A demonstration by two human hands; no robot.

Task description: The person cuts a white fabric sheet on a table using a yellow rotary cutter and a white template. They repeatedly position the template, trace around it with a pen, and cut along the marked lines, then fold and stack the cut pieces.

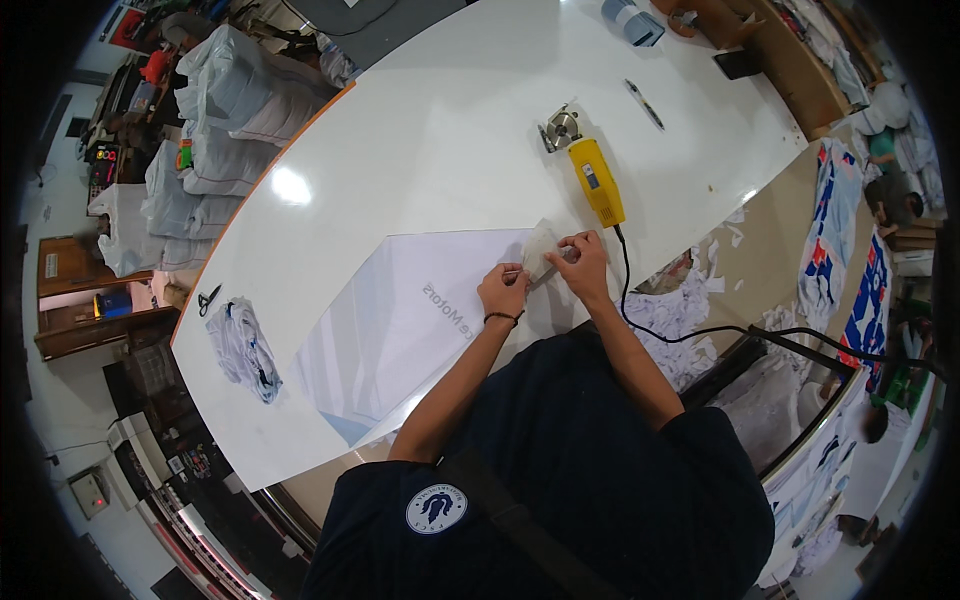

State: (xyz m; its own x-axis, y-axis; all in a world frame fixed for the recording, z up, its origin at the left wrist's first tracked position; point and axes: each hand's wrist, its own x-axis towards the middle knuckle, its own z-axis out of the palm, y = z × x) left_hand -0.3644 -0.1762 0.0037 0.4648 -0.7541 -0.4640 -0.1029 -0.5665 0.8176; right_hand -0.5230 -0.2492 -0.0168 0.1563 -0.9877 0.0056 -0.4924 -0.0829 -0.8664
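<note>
My left hand (503, 290) and my right hand (584, 266) are close together at the table's near edge. Both have their fingers closed on a small, pale, crumpled piece of fabric (541, 243). The left fingers pinch its lower left edge, the right ones its right side; the exact grip is partly hidden. Under and left of the left hand lies a large white fabric panel (400, 290) with grey print and faint stripes. Beyond the right hand rests a yellow electric rotary cutter (597, 182), its round blade pointing away from me and nothing holding it.
The cutter's black cord (640, 325) runs right, past my right forearm. On the white table (430, 150) lie a pen (645, 104), scissors (209, 299), a bundle of white fabric (243, 350) and a folded blue piece (633, 22). Fabric scraps (680, 325) heap below the right edge.
</note>
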